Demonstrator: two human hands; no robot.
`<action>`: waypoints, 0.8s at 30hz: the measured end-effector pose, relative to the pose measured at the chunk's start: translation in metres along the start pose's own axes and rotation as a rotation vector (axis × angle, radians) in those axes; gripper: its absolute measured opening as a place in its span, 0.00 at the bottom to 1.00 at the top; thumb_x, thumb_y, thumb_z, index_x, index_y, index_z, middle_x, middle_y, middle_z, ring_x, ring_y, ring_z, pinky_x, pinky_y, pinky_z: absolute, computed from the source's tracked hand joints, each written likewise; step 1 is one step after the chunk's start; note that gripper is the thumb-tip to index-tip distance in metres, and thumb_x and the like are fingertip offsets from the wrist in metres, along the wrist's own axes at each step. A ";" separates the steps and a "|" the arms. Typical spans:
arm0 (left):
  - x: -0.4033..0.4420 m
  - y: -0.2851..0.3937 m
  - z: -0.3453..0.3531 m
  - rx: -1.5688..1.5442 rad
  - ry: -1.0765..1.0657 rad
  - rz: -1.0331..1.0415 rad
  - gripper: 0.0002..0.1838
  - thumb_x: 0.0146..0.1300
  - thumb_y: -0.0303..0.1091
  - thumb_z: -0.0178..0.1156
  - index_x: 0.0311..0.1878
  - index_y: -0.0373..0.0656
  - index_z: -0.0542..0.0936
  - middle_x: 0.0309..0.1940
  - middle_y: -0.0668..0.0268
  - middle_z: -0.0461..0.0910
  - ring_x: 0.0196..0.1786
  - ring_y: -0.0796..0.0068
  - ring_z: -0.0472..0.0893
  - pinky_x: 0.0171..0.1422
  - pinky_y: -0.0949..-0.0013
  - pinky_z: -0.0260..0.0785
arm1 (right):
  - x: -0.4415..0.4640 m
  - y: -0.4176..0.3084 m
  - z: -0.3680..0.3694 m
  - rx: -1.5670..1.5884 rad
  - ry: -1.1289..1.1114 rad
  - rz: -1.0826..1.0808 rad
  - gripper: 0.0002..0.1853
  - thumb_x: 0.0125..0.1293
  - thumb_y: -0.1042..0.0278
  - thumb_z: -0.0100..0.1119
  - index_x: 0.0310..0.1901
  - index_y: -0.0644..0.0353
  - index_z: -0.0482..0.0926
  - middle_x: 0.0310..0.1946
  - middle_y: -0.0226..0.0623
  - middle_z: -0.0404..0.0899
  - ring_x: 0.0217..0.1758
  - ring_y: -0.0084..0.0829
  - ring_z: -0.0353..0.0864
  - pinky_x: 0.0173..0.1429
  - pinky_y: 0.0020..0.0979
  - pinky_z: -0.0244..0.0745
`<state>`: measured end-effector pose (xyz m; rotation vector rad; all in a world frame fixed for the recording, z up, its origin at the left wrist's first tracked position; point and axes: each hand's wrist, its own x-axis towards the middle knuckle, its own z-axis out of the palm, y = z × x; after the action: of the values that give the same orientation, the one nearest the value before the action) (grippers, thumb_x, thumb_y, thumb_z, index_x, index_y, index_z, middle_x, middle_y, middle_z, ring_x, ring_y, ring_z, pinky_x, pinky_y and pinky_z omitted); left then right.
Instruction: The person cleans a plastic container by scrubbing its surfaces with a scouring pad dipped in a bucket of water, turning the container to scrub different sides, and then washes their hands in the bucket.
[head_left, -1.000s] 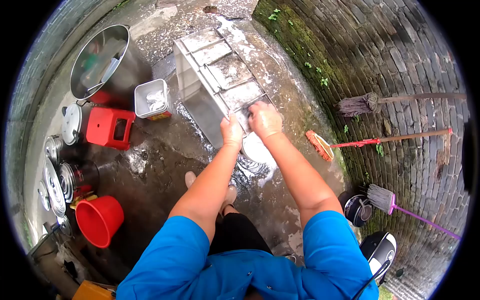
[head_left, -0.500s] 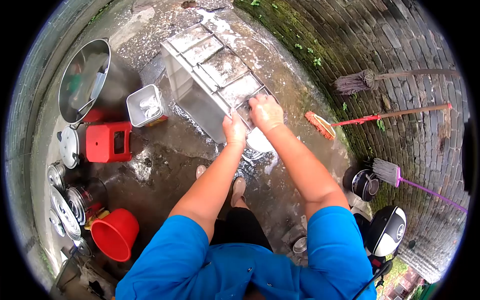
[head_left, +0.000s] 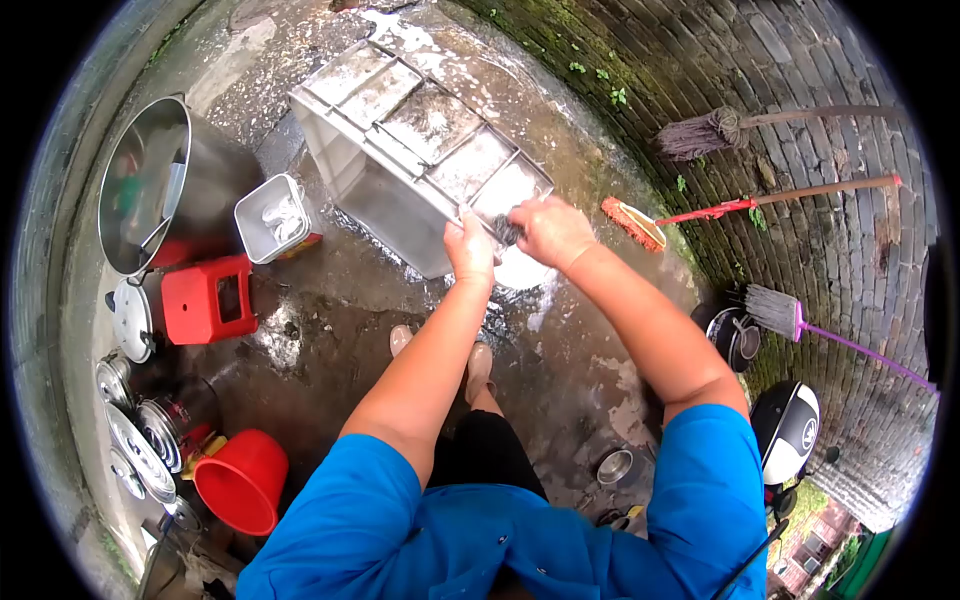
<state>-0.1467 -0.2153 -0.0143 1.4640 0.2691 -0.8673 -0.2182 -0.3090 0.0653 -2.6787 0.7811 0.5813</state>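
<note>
Gripping rack (head_left: 436,122) with left fingers (head_left: 463,224), scourer (head_left: 507,231) with right fingers (head_left: 522,213); might skid rack on wet floor (head_left: 340,300) by overpressing.

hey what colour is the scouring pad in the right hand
The scouring pad in the right hand is dark grey, seen in the head view.

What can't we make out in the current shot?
All head view:
- Scouring pad: partly hidden by the right hand, so its full shape is unclear.
- Pale patch between the wrists: washed out, partly covered by the hand; bowl or suds unclear.
- Emblem on the black-and-white case: too small to read.
- Purple broom handle: far end meets the dark image edge.
</note>
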 end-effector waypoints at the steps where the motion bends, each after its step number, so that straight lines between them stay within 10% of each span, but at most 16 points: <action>1: 0.005 -0.008 0.001 0.026 0.034 0.086 0.20 0.73 0.44 0.47 0.44 0.32 0.75 0.36 0.63 0.78 0.37 0.74 0.74 0.45 0.67 0.68 | 0.007 0.011 -0.003 -0.130 0.010 -0.011 0.12 0.59 0.64 0.56 0.45 0.49 0.83 0.48 0.35 0.80 0.52 0.42 0.78 0.54 0.39 0.77; 24: 0.017 -0.018 -0.013 0.079 0.002 0.174 0.24 0.72 0.44 0.46 0.48 0.28 0.77 0.41 0.53 0.82 0.44 0.66 0.79 0.52 0.63 0.70 | 0.028 -0.035 0.020 0.101 0.294 0.056 0.10 0.53 0.62 0.62 0.37 0.51 0.81 0.42 0.34 0.80 0.47 0.41 0.78 0.49 0.39 0.77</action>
<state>-0.1425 -0.2069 -0.0405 1.5368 0.1074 -0.7426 -0.1823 -0.2854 0.0406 -2.6885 0.9368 0.1546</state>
